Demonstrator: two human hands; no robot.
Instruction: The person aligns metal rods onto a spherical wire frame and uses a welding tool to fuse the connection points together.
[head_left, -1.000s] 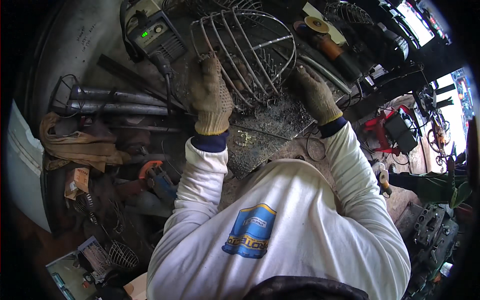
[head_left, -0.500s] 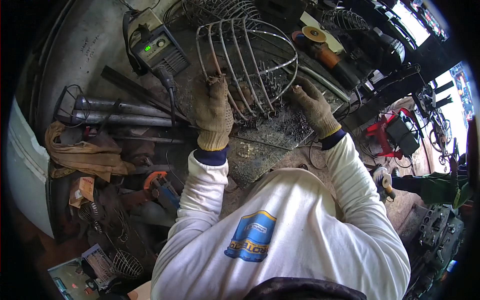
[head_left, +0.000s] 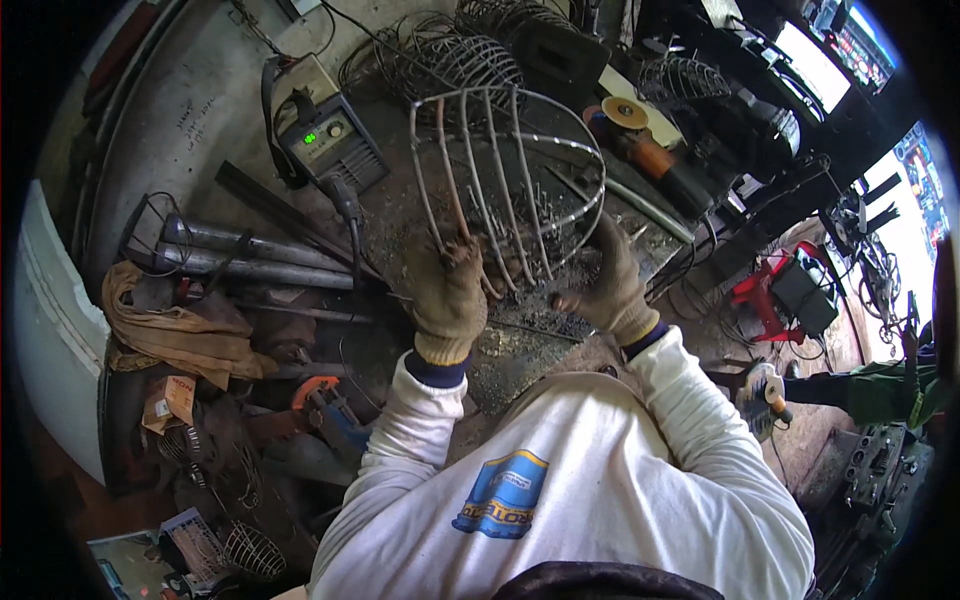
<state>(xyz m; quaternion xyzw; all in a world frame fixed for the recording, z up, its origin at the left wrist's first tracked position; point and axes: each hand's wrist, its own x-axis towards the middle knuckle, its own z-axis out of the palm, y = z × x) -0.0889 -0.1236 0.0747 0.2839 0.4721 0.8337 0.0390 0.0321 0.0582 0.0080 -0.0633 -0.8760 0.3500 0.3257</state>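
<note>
A round cage of bent steel rods stands tilted on a dirty metal workbench in front of me. My left hand, in a worn tan work glove, grips the cage's near-left rods. My right hand, gloved the same, holds the cage's lower right rim. Both white sleeves come up from the lower edge.
A grey welding machine with a green display sits at the back left. Steel pipes and a tan rag lie left. An orange angle grinder rests behind the cage; more wire cages are stacked beyond. Another person's green sleeve holds a grinder at right.
Both hands stayed on the cage while it turned and rose a little; the left hand shifted onto the near-left rods, the right moved to the lower right rim.
</note>
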